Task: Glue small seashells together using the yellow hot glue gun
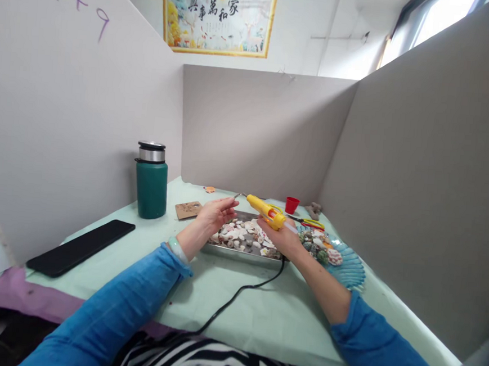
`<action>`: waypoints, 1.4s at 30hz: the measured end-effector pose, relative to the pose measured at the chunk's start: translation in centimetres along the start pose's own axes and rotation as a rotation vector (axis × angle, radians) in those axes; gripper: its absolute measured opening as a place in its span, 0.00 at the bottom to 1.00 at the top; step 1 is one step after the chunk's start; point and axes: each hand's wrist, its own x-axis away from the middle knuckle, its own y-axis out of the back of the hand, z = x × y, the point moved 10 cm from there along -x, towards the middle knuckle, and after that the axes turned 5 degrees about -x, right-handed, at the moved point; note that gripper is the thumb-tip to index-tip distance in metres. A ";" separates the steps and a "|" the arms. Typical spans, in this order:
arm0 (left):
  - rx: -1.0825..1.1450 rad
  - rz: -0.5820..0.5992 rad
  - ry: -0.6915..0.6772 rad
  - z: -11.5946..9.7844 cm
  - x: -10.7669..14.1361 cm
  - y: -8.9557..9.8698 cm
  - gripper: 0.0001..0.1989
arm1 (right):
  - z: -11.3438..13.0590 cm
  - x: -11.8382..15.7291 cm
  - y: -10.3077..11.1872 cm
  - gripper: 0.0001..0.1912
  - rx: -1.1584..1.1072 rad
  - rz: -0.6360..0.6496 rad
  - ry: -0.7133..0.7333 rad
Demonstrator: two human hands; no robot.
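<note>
In my right hand [281, 238] is a yellow hot glue gun [263, 208], its nozzle pointing left and a clear glue stick [290, 227] sticking out of its back. My left hand [219, 214] pinches a small, thin piece [237, 195] close to the nozzle tip; its kind is too small to make out. Below both hands lies a metal tray [242, 256] holding many small seashells [240, 232]. A black cord [240, 291] runs from the glue gun toward the table's front edge.
A blue shell-shaped dish [350, 264] with shells stands right of the tray. Behind it are scissors [315, 224], a red cup [292, 205] and grey lumps [314, 210]. Leftward stand a green bottle [151, 190], a brown card [187, 209] and a black flat object [82, 246]. Partitions enclose three sides.
</note>
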 end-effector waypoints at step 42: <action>-0.319 -0.045 -0.317 -2.6 0.7 -0.3 0.13 | -0.2 0.2 -0.3 0.10 0.068 0.020 0.004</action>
